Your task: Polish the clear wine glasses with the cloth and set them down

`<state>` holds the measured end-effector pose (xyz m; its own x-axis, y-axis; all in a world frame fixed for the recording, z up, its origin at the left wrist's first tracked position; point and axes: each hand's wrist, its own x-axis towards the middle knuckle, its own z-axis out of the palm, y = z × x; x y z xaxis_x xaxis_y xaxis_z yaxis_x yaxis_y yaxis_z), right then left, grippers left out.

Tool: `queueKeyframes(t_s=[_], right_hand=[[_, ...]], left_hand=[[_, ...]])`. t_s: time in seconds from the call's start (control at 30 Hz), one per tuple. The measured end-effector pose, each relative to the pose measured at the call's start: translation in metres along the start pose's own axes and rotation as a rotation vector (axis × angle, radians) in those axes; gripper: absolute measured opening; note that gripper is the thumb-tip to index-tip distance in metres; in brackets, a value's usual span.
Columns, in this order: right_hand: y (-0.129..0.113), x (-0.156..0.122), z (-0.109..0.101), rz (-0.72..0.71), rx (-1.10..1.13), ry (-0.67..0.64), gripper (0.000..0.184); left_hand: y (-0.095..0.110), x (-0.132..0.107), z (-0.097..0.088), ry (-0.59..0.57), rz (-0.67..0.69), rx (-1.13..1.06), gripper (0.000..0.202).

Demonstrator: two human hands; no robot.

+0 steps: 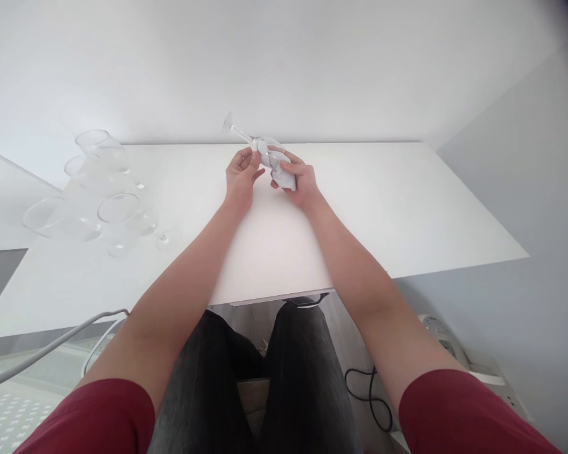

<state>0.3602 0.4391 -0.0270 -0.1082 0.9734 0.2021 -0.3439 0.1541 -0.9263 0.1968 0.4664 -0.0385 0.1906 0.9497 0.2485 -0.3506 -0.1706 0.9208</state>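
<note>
A clear stemmed glass [242,132] is tilted between my hands above the white table, its foot up and to the left. My left hand [240,178] grips it around where the stem meets the bowl, thumb pressed against it. My right hand [304,179] is closed on a white cloth [286,179] at the bowl end. That cloth covers part of the bowl, and some appears bunched near or inside the rim; exactly how far in it goes I cannot tell. The glass's rim is partly hidden by the cloth and fingers.
Several clear stemmed glasses [118,208] stand close together on the left of the white table [407,208], which meets a white wall behind. A grey cable [57,343] runs at lower left. A black cord [370,398] lies on the floor at right.
</note>
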Motion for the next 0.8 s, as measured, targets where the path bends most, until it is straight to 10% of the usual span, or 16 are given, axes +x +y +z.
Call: queueKeyframes(t_s=[0.33, 0.8], right_hand=[[0.003, 0.001, -0.002, -0.033, 0.022, -0.07, 0.046], [-0.001, 0.001, -0.007, -0.071, -0.075, 0.262, 0.054]], left_hand=[[0.006, -0.004, 0.003, -0.001, -0.008, 0.0, 0.049], [0.011, -0.007, 0.008, -0.245, -0.185, -0.141, 0.034]])
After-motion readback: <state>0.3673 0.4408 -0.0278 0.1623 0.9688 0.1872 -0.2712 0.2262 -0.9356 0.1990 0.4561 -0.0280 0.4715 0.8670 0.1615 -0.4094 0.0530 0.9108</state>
